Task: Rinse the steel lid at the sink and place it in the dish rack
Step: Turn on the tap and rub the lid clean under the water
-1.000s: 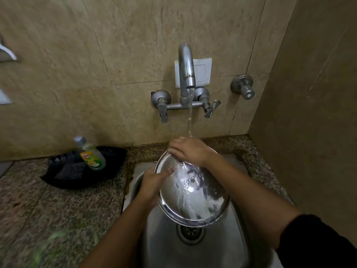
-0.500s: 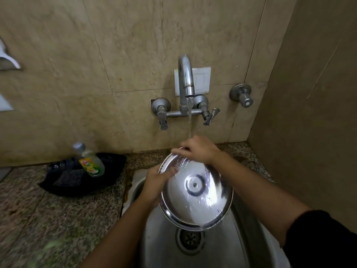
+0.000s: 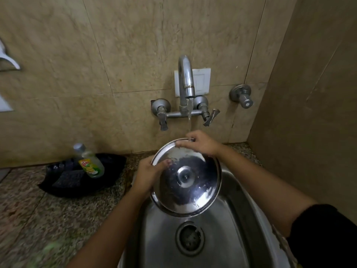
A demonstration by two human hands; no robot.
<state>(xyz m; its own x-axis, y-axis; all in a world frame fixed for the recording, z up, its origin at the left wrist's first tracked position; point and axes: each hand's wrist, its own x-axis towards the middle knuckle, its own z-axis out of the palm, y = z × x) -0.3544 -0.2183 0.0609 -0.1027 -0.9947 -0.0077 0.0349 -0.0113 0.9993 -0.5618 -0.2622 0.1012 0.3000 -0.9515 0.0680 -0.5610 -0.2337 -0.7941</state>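
A: Where is the steel lid (image 3: 186, 178) sitting right now?

B: It is hanging over the sink (image 3: 237, 192), tilted toward the camera, with its wet inner face and centre boss showing. The drain (image 3: 189, 238) is lying at six o'clock from it, and the faucet (image 3: 186, 82) is standing at twelve o'clock.

A: How is the left hand (image 3: 149, 176) posing?

B: It is reaching in from seven o'clock, forearm angling up across the sink edge. Its grip is clamping the lid's rim at nine o'clock, thumb pressing on the inner face and the other fingers curling behind, out of sight.

A: And the right hand (image 3: 201, 145)?

B: It is coming from four o'clock, forearm stretching over the basin, a black sleeve (image 3: 324, 235) showing at the elbow. Its grip is pinching the rim at twelve o'clock, fingers closing over the edge.

A: Is water running?

B: A thin stream (image 3: 189, 120) is falling from the spout and landing just behind the right hand's fingers, at the lid's top edge.

A: Anything on the surface (image 3: 48, 219)?

B: At nine o'clock from the lid, a dish soap bottle (image 3: 89, 162) is leaning in a black tray (image 3: 81, 180), well apart from the sink.
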